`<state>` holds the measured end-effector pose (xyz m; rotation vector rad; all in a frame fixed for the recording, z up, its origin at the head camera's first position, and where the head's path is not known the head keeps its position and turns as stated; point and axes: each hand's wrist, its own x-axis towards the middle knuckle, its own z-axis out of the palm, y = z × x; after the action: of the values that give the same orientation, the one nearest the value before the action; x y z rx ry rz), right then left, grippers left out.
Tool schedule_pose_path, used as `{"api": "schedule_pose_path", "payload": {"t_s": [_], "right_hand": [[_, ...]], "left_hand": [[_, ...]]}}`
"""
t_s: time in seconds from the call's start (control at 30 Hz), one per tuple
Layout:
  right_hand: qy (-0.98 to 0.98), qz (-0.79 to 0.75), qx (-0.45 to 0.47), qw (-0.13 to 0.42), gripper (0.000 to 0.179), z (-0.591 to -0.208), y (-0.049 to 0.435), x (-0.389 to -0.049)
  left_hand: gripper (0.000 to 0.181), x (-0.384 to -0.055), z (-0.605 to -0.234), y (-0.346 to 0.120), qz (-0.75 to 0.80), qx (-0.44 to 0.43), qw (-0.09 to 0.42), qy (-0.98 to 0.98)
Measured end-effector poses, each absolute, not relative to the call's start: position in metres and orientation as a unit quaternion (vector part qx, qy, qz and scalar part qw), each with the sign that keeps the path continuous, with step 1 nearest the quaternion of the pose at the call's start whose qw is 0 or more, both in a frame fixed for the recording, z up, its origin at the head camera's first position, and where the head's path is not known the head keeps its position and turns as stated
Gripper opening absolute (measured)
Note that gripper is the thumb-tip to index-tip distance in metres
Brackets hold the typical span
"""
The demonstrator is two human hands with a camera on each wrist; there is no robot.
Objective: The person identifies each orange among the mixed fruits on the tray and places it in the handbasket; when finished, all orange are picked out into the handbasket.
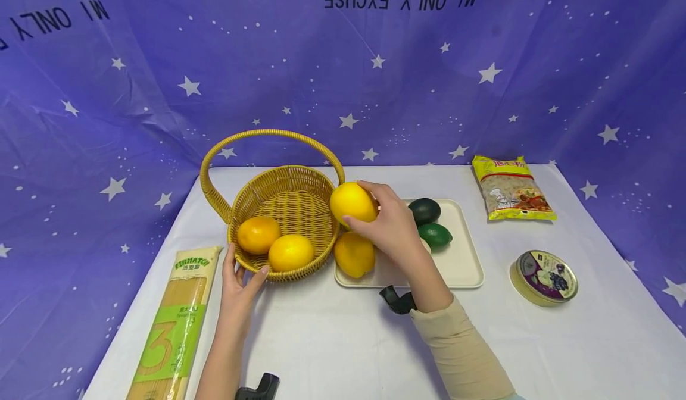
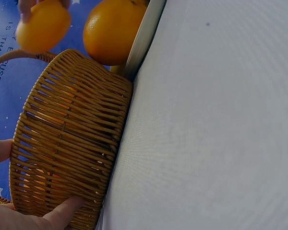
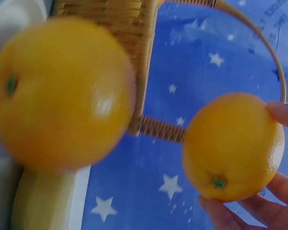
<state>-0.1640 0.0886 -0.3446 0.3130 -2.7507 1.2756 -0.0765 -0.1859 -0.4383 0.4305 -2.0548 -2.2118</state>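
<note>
My right hand (image 1: 393, 224) grips an orange (image 1: 354, 203) between thumb and fingers, above the basket's right rim; its green stem mark shows in the right wrist view. My left hand (image 1: 238, 293) holds the near left side of the wicker basket (image 1: 292, 177), thumb at the rim and fingers against the outer wall. In the basket lie two fruits, an orange one (image 1: 259, 234) and a yellow one (image 1: 291, 253). Another orange (image 1: 355, 255) sits at the left end of the cream tray (image 1: 466, 269). Beyond my right wrist, the tray bears a dark avocado (image 1: 425, 211) and a green lime (image 1: 435, 236).
A spaghetti pack (image 1: 171, 328) lies left of the basket. To the right are a yellow-edged food bag (image 1: 513, 188) and a round tin (image 1: 543, 277). The basket's tall handle (image 1: 273, 132) arches up at its back. A purple star-patterned curtain (image 1: 343, 78) hangs behind the white table (image 1: 332, 340).
</note>
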Motion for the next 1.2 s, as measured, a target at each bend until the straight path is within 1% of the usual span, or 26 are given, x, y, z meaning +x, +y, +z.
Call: {"api": "schedule_pose_path", "payload": {"t_s": [0.2,0.5,0.67,0.93,1.1,1.2], "right_hand": [[-0.895,0.418,0.15,0.04,0.068,-0.345,0.065,-0.164],[-0.909,0.363,0.204,0.032,0.07,-0.362,0.021,-0.184],[-0.915,0.341,0.213,0.034,0.07,-0.372,0.005,-0.197],[-0.921,0.317,0.227,0.021,0.07,-0.385,-0.014,-0.213],[-0.927,0.307,0.217,0.02,0.069,-0.394,-0.022,-0.222],[-0.931,0.303,0.205,0.008,0.069,-0.401,-0.025,-0.226]], "left_hand": [[0.093,-0.077,-0.439,-0.187,-0.726,0.141,0.046,-0.672],[0.093,-0.078,-0.441,-0.189,-0.718,0.142,0.045,-0.68],[0.093,-0.078,-0.442,-0.189,-0.715,0.138,0.049,-0.683],[0.092,-0.079,-0.441,-0.189,-0.716,0.137,0.052,-0.683],[0.093,-0.079,-0.442,-0.189,-0.713,0.137,0.053,-0.685],[0.093,-0.079,-0.443,-0.189,-0.713,0.142,0.05,-0.685]]}}
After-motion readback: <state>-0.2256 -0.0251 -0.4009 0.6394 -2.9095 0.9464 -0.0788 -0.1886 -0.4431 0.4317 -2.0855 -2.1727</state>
